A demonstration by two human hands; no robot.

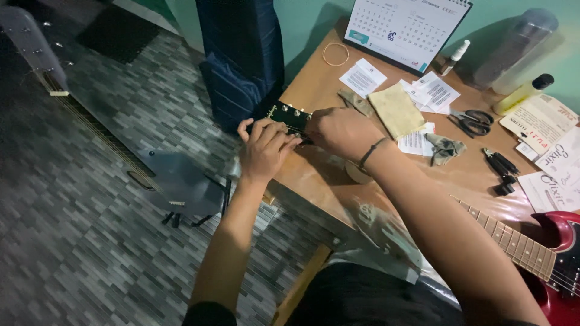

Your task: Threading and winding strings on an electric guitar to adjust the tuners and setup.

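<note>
A red electric guitar (559,253) lies across the wooden table (314,78), its neck hidden under my right forearm. Its black headstock (289,115) with metal tuning pegs pokes past the table's left edge. My left hand (264,148) grips the near side of the headstock with its fingers curled over it. My right hand (341,130) is closed on the headstock from the table side, a dark band on its wrist. What the fingertips pinch is hidden.
On the table lie a tan cloth (396,108), paper slips (362,77), scissors (471,122), a black tool (500,169), a coiled string (335,54), bottles (522,93) and a desk calendar (405,30). Another guitar (90,127) rests on the tiled floor at left, beside a blue case (241,60).
</note>
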